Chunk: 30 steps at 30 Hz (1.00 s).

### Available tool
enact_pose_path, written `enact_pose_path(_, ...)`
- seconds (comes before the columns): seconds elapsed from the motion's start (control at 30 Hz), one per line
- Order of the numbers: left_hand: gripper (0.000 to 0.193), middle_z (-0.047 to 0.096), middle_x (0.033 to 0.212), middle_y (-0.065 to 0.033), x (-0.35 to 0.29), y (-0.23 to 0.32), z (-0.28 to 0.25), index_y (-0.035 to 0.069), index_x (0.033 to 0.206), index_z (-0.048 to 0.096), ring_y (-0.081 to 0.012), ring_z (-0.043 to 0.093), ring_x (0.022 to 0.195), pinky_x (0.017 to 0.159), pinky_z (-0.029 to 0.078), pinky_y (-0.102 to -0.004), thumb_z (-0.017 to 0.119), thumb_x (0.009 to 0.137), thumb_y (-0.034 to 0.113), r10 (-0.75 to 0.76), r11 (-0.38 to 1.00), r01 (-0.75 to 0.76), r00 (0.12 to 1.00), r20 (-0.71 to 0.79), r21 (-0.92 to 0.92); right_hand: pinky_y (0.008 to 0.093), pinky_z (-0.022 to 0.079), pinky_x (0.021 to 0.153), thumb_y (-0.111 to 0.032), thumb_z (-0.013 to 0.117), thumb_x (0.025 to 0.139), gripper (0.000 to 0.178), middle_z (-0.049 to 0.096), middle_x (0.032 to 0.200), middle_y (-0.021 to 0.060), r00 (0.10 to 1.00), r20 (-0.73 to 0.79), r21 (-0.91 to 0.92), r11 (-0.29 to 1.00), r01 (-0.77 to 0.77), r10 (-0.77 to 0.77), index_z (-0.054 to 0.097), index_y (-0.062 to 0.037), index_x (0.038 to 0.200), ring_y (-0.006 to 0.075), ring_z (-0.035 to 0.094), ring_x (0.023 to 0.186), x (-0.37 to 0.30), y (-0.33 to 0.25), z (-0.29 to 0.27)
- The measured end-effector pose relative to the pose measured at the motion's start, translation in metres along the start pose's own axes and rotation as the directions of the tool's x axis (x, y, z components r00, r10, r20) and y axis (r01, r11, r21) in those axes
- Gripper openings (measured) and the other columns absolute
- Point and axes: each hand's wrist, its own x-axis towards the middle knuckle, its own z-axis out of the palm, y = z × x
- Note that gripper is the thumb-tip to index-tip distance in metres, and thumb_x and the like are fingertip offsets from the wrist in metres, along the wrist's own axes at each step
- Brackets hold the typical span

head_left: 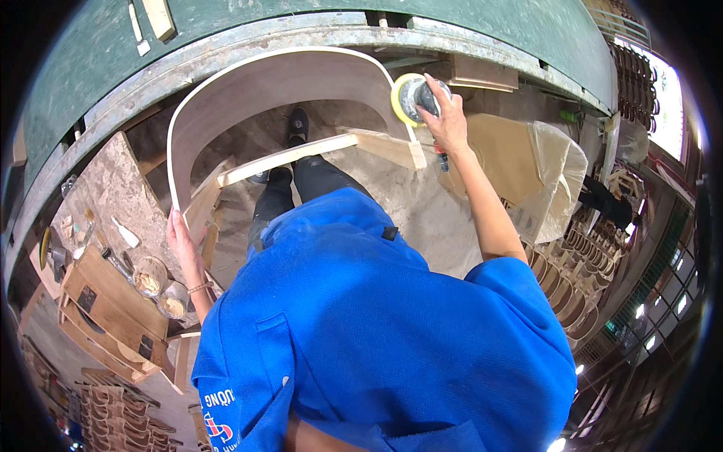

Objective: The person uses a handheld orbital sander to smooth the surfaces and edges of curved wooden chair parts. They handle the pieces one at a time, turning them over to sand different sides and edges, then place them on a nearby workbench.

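Observation:
A curved wooden panel [301, 79] bends in a wide U in front of me, its pale edge facing up, with a light wooden bar [286, 157] spanning between its ends. My left hand [181, 241] grips the panel's near left end, thumb and fingers at the edge. On the other side, my right hand [447, 119] is closed over the top of a round power sander [410, 96] with a yellow pad. The pad's rim meets the outer face of the panel's right side, and whether it presses there I cannot tell.
A green workbench [482, 29] curves along the far side, with a brush [138, 29] on it. At left, a dusty board [113, 184] carries tools and jars beside a wooden piece [120, 294]. Plastic-wrapped board [553, 169] and stacked curved wooden parts [576, 290] stand at right.

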Motion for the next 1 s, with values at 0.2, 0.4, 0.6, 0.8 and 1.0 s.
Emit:
enact_pose_path(0.2,0.053,0.057,0.124,-0.0046,-0.003,0.005,0.002,0.011,0.135,0.052,-0.0185,0.058,0.107,0.079,0.055,-0.0413,0.053,0.097,0.048,0.004,1.000,-0.004,0.999,-0.048,-0.002,0.0439,0.051,0.079,-0.023,0.077,0.078,0.075,0.050,0.102,0.0178,0.995,0.094,0.060,0.998,0.013,-0.019,0.043,-0.0416,0.142,0.0367,0.060,0.089,-0.025,-0.004,-0.005)
enact_pose_path(0.4,0.053,0.057,0.124,-0.0054,-0.001,0.009,0.002,0.011,0.136,0.052,-0.0185,0.057,0.109,0.079,0.055,-0.0414,0.054,0.097,0.048,-0.021,1.000,0.021,1.000,-0.012,-0.007,0.0423,0.049,0.084,-0.019,0.075,0.078,0.073,0.053,0.105,0.0175,0.998,0.055,0.031,0.999,0.020,-0.022,0.045,-0.0336,0.143,0.0346,0.057,0.095,-0.011,-0.008,-0.004)
enact_pose_path(0.6,0.052,0.058,0.122,-0.0052,-0.002,0.005,0.004,0.011,0.135,0.053,-0.0185,0.058,0.107,0.080,0.055,-0.0404,0.054,0.097,0.046,-0.023,1.000,0.022,0.997,-0.076,-0.009,0.0423,0.050,0.083,-0.020,0.075,0.077,0.074,0.052,0.106,0.0173,0.983,0.182,0.014,1.000,0.024,-0.026,0.045,-0.0344,0.143,0.0349,0.057,0.094,-0.023,-0.009,-0.009)
enact_pose_path(0.8,0.051,0.060,0.117,-0.0047,-0.001,0.008,0.005,0.011,0.133,0.054,-0.0188,0.059,0.105,0.079,0.056,-0.0396,0.054,0.097,0.047,-0.025,1.000,0.024,0.998,-0.056,-0.020,0.0436,0.052,0.076,-0.023,0.077,0.076,0.075,0.047,0.104,0.0182,0.997,-0.001,-0.022,0.996,0.082,-0.082,0.044,-0.0408,0.141,0.0386,0.060,0.091,0.006,0.005,-0.003)
enact_pose_path(1.0,0.051,0.058,0.119,-0.0048,-0.005,0.006,0.001,0.013,0.132,0.054,-0.0191,0.058,0.106,0.079,0.055,-0.0390,0.053,0.097,0.050,-0.085,0.996,0.084,0.996,-0.035,-0.021,0.0433,0.048,0.088,-0.018,0.078,0.073,0.087,0.057,0.110,0.0145,0.965,-0.240,0.041,0.992,0.118,-0.105,0.036,-0.0211,0.149,0.0328,0.054,0.105,0.055,-0.007,-0.016)
